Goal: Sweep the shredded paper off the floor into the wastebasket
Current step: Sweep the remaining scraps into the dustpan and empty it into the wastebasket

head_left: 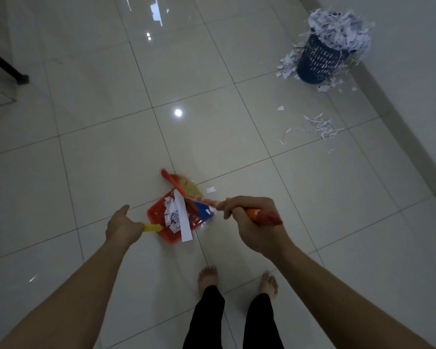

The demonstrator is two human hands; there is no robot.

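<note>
left hand (122,226) grips yellow handle (152,227) of red dustpan (161,217) holding shredded paper (175,215) | right hand (249,220) clenched round hand broom (184,188) | full dark wastebasket (321,60) far right by wall | loose shreds (320,125) on floor near it

Red dustpan (159,214), yellow handle (152,227)

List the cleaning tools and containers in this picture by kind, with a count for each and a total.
Dustpan: 1
Hand broom: 1
Wastebasket: 1
Total: 3
</note>
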